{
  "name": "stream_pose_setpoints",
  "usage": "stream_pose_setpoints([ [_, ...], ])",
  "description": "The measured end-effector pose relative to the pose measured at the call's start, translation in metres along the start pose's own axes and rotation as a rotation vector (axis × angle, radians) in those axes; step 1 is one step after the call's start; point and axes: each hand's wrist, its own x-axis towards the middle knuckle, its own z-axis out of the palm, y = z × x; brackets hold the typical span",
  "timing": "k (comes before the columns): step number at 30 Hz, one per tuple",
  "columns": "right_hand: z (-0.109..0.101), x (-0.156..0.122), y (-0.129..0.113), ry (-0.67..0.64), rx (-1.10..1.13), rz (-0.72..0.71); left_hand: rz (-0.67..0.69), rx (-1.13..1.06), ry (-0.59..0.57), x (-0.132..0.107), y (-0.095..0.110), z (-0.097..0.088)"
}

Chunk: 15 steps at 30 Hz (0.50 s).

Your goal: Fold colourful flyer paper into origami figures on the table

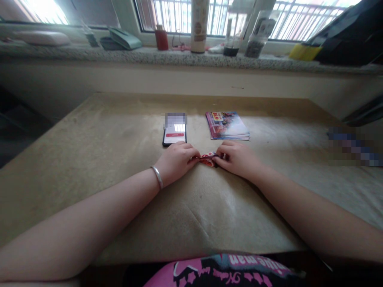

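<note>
A speckled stone windowsill (167, 57) runs under bright, barred windows, above a table (134, 107) with a tan covering. Several containers stand along the sill: a small red bottle (162, 38), a tall cream-coloured bottle (198, 28) with a printed label, and two clear containers to the right of it. The nearer of these, a clear cup (231, 44), has something dark in its bottom; the other, a clear holder (259, 38), has dark, grainy-looking contents in its lower part. What the two bottles hold cannot be told.

On the table, a piece of folded printed paper (207, 159), red and white, lies between the hands near the middle. The left hand (180, 157), with a silver bracelet (156, 177) at its wrist, pinches one end between thumb and fingers; the right hand (235, 158) pinches the other end likewise. Just beyond the left hand is a smartphone (175, 139) with its screen lit. Beyond the right hand sits a neat stack of glossy printed leaflets (228, 126).
</note>
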Motion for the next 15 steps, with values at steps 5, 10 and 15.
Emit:
stream_pose_setpoints([
  [5, 0.0052, 0.0029, -0.0002, -0.028, 0.134, 0.108, -0.043, -0.029, -0.028, 0.0011, 0.0008, 0.0005],
  [10, 0.0066, 0.0031, 0.0027, -0.059, 0.224, 0.217, -0.095, -0.043, -0.06, 0.0018, 0.003, -0.0013],
  [15, 0.0072, 0.0029, 0.0047, -0.038, 0.209, 0.203, -0.099, -0.041, -0.06, 0.0018, 0.0034, -0.0017],
])
